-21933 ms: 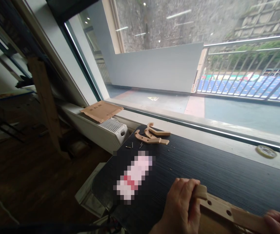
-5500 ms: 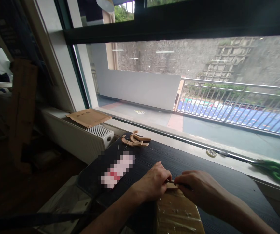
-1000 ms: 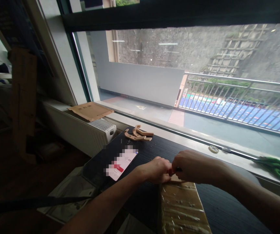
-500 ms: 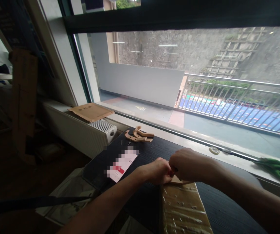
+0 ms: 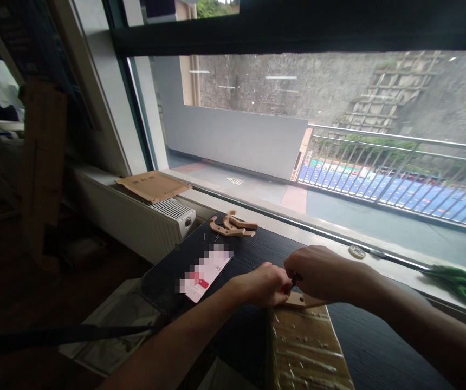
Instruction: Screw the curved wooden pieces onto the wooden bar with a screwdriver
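Observation:
My left hand (image 5: pixel 271 284) is closed at the end of a flat wooden hook piece (image 5: pixel 301 299) and steadies it on a tape-wrapped cardboard box (image 5: pixel 306 346). A dark hole shows in that wood. My right hand (image 5: pixel 314 271) is closed on a screwdriver (image 5: pixel 295 279), its dark handle partly showing between both hands. The tool's tip is hidden behind my left fingers. Several more curved wooden hooks (image 5: pixel 231 225) lie in a heap at the table's far corner, with small screws (image 5: pixel 217 237) beside them.
A phone (image 5: pixel 204 283) with a lit, partly blurred screen lies on the black table (image 5: pixel 245 325). On the window sill are a tape roll (image 5: pixel 357 251) and a green cloth (image 5: pixel 458 284). A brown envelope (image 5: pixel 154 186) rests on the white radiator (image 5: pixel 135 211).
My right hand has turned at the screwdriver; red showed on it before, and dark shows now. More of the wooden hook, with its hole, has come into sight. The view shifted slightly.

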{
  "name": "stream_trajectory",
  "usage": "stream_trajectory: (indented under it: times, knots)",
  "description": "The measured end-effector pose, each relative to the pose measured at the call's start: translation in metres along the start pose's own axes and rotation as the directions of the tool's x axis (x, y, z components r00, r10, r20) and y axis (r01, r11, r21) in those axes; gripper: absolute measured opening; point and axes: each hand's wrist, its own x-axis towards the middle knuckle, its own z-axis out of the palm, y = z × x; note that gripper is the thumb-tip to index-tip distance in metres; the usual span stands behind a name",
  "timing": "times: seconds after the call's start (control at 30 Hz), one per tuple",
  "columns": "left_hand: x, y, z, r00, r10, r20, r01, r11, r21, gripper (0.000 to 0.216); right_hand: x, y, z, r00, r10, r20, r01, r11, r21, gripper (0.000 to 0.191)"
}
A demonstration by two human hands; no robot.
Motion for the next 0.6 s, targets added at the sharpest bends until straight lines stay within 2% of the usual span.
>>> stream_trajectory:
  times: [0.17, 0.3, 0.43, 0.6]
  knots:
    - [0.001, 0.002, -0.001, 1.0, 0.005, -0.009, -0.005, 1.0, 0.007, 0.007, 0.008, 0.001, 0.008, 1.0, 0.006, -0.025, -0.006, 1.0, 0.001, 0.014]
    - [-0.001, 0.003, -0.003, 1.0, -0.008, -0.018, 0.008, 1.0, 0.015, 0.008, 0.008, 0.004, 0.013, 0.998, 0.038, -0.045, -0.037, 0.999, 0.029, 0.018]
    - [-0.002, 0.003, -0.003, 1.0, -0.009, -0.004, 0.009, 1.0, 0.008, 0.006, -0.001, 0.002, 0.008, 0.998, 0.026, -0.051, -0.024, 0.999, 0.03, 0.024]
    - [0.0, 0.004, -0.004, 1.0, -0.02, 0.021, 0.021, 1.0, -0.008, 0.007, -0.007, -0.005, 0.0, 0.999, 0.042, -0.009, -0.042, 0.999, -0.024, 0.019]
